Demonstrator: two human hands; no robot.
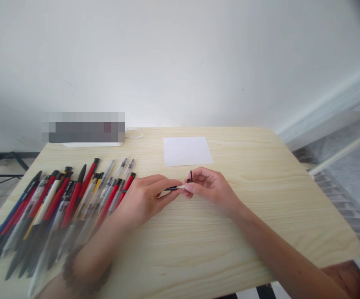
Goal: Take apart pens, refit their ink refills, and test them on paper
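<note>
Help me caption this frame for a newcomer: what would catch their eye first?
First, the crowded row of pens, red, black, blue and clear, fanned across the left side of the pale wooden table. Next, mid-table, the left hand and right hand meet, pinching a thin black pen between them. Just behind the hands lies a white sheet of paper.

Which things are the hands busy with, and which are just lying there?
Busy with: left hand, right hand, the black pen pinched between them, a small black piece in the right hand's fingers.
Lying there: row of pens, white paper, white cord, all on the table.
</note>
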